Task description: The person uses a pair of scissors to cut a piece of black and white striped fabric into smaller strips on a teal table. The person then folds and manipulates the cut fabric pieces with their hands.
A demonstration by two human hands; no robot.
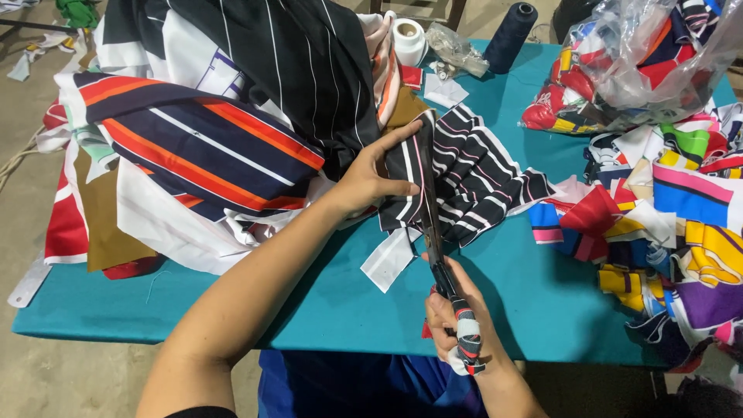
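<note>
1. The left hand (pixel 362 184) pinches the near edge of a black striped fabric piece (pixel 464 174), thumb on top, fingers curled under.
2. The right hand (pixel 458 317), at 6 o'clock of that piece, is wrapped tight around the taped handles of the scissors (pixel 435 232); the blades run along the cloth's left edge.
3. A tall fabric heap (pixel 217 131) crowds in at 9 o'clock, touching the left wrist.
4. Colourful scraps (pixel 665 232) lie at 3 o'clock, close by.
5. Bare teal table (pixel 542 294) shows between the right hand and the scraps, and along the near edge.
</note>
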